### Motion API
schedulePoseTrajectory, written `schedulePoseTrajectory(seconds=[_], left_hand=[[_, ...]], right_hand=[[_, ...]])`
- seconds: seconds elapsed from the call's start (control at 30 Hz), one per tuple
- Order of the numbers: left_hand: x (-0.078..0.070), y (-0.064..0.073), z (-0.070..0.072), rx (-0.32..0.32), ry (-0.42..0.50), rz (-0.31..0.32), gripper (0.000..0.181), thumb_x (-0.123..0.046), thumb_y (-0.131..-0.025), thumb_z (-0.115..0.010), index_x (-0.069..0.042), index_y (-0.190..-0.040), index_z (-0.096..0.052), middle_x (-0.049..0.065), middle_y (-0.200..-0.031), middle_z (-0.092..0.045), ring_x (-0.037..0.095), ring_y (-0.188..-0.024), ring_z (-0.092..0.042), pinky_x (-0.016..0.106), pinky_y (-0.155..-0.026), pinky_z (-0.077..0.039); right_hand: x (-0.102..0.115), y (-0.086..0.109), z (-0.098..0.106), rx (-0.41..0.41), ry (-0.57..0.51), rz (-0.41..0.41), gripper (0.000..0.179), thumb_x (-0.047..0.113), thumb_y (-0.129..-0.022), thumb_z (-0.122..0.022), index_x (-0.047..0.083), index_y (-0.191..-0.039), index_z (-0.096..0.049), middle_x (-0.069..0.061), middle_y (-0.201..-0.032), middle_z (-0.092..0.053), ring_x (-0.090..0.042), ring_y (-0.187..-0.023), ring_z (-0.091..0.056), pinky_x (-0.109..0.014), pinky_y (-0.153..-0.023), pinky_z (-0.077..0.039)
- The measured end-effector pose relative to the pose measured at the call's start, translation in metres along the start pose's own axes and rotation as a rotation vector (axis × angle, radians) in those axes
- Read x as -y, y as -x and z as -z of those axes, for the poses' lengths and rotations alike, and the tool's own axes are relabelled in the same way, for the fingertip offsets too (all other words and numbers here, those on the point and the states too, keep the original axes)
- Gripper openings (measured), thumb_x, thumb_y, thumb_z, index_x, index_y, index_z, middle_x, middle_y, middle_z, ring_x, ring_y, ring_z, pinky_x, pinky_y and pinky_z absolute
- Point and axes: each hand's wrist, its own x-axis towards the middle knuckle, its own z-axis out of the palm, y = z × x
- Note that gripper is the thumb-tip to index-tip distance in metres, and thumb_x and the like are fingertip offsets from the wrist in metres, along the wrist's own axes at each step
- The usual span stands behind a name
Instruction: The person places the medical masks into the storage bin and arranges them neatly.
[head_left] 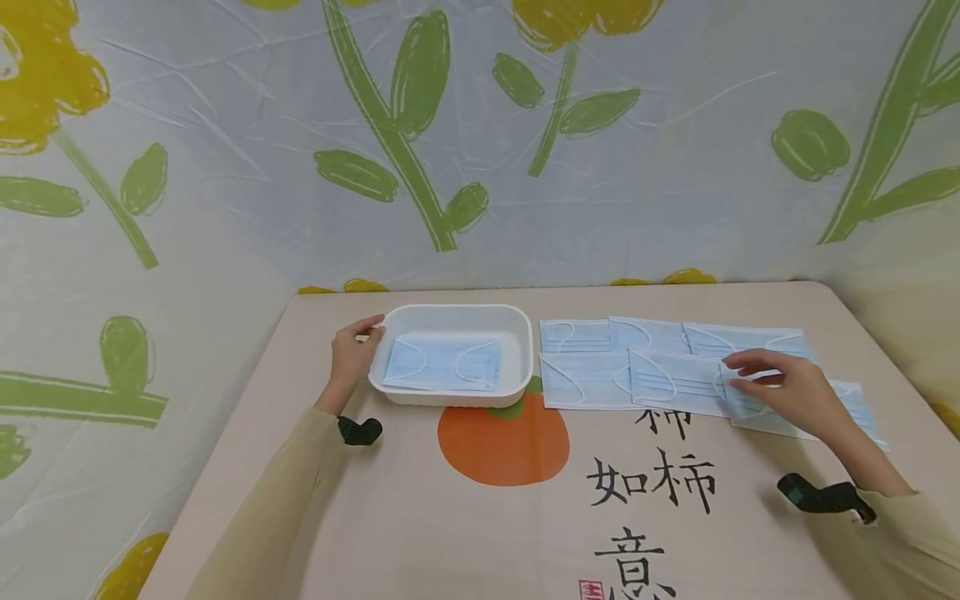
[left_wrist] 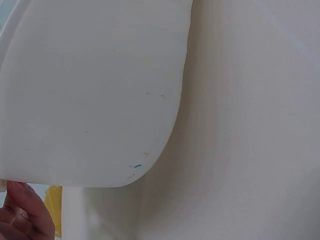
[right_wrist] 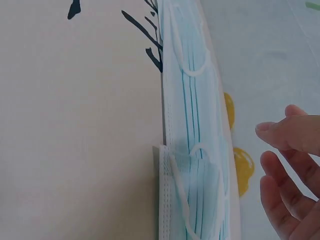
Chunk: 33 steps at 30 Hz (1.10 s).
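Note:
On the left, a white plastic tray (head_left: 517, 354) has a light blue face mask (head_left: 442, 364) lying flat inside it. My left hand (head_left: 356, 350) grips the tray's left rim between thumb and fingers. In the left wrist view that hand (left_wrist: 27, 212) is at the corner of the tray (left_wrist: 95, 90), whose outer side fills much of the picture. Several more face masks (head_left: 585, 382) overlap in two rows right of the tray. Over their right end is my right hand (head_left: 787, 387); its thumb and fingers (right_wrist: 285, 135) are apart, with nothing between them. Ear loops and pleats of the masks (right_wrist: 192, 115) show in the right wrist view.
The table (head_left: 375, 517) has a cloth with an orange persimmon print (head_left: 502, 446) and black brush characters (head_left: 652, 483). Behind it hangs a flowered curtain (head_left: 480, 150). A dark strap device (head_left: 825, 496) is on the right wrist, another (head_left: 360, 431) on the left.

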Motion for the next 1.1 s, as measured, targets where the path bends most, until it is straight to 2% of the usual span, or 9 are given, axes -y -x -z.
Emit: schedulePoseTrajectory(seconds=[0.13, 0.37, 0.7, 0.97, 1.03, 1.1], left_hand=[[-0.003, 0.0, 0.0, 0.005, 0.005, 0.006, 0.03, -0.018, -0.096, -0.058, -0.009, -0.124, -0.065, 0.014, -0.119, -0.065, 0.025, -0.104, -0.054, 0.027, -0.078, -0.042], [-0.007, 0.002, 0.001, 0.012, 0.001, 0.013, 0.031, -0.018, -0.096, -0.057, -0.008, -0.125, -0.065, 0.015, -0.121, -0.065, 0.025, -0.105, -0.054, 0.027, -0.08, -0.042], [-0.007, 0.002, 0.001, -0.007, 0.002, -0.027, 0.029, -0.016, -0.094, -0.059, -0.006, -0.121, -0.067, 0.016, -0.115, -0.067, 0.026, -0.103, -0.057, 0.025, -0.076, -0.041], [-0.004, 0.0, 0.0, -0.008, 0.009, -0.028, 0.029, -0.016, -0.094, -0.06, -0.007, -0.121, -0.067, 0.016, -0.113, -0.067, 0.025, -0.102, -0.056, 0.025, -0.076, -0.041], [-0.003, 0.0, 0.0, -0.007, 0.011, -0.028, 0.029, -0.016, -0.094, -0.06, -0.007, -0.12, -0.067, 0.016, -0.112, -0.067, 0.025, -0.101, -0.056, 0.025, -0.075, -0.041], [-0.003, -0.001, 0.001, -0.004, 0.007, -0.025, 0.029, -0.016, -0.094, -0.06, -0.007, -0.121, -0.067, 0.017, -0.112, -0.067, 0.025, -0.102, -0.056, 0.025, -0.076, -0.041]], right_hand=[[-0.006, 0.003, 0.009, -0.016, 0.008, -0.017, 0.027, 0.002, -0.081, -0.073, -0.002, -0.107, -0.067, 0.044, -0.095, -0.05, 0.023, -0.08, -0.05, 0.0, -0.066, -0.041], [-0.017, 0.008, 0.021, -0.035, 0.018, -0.034, 0.027, 0.002, -0.081, -0.073, -0.004, -0.107, -0.066, 0.044, -0.095, -0.048, 0.024, -0.08, -0.048, 0.001, -0.066, -0.04], [-0.037, 0.016, 0.035, -0.055, 0.102, -0.121, 0.031, 0.009, -0.085, -0.07, -0.005, -0.113, -0.064, 0.05, -0.095, -0.037, 0.028, -0.08, -0.039, 0.003, -0.064, -0.036], [-0.053, 0.024, 0.049, -0.031, 0.065, -0.188, 0.034, 0.009, -0.088, -0.068, -0.007, -0.116, -0.057, 0.05, -0.091, -0.039, 0.028, -0.078, -0.038, 0.003, -0.063, -0.036], [-0.057, 0.026, 0.051, -0.023, 0.036, -0.216, 0.029, 0.009, -0.089, -0.066, -0.002, -0.115, -0.058, 0.049, -0.091, -0.04, 0.027, -0.079, -0.039, 0.002, -0.063, -0.037], [-0.062, 0.028, 0.054, -0.028, 0.013, -0.237, 0.023, 0.008, -0.09, -0.065, 0.011, -0.112, -0.06, 0.049, -0.091, -0.041, 0.027, -0.078, -0.039, 0.002, -0.063, -0.037]])
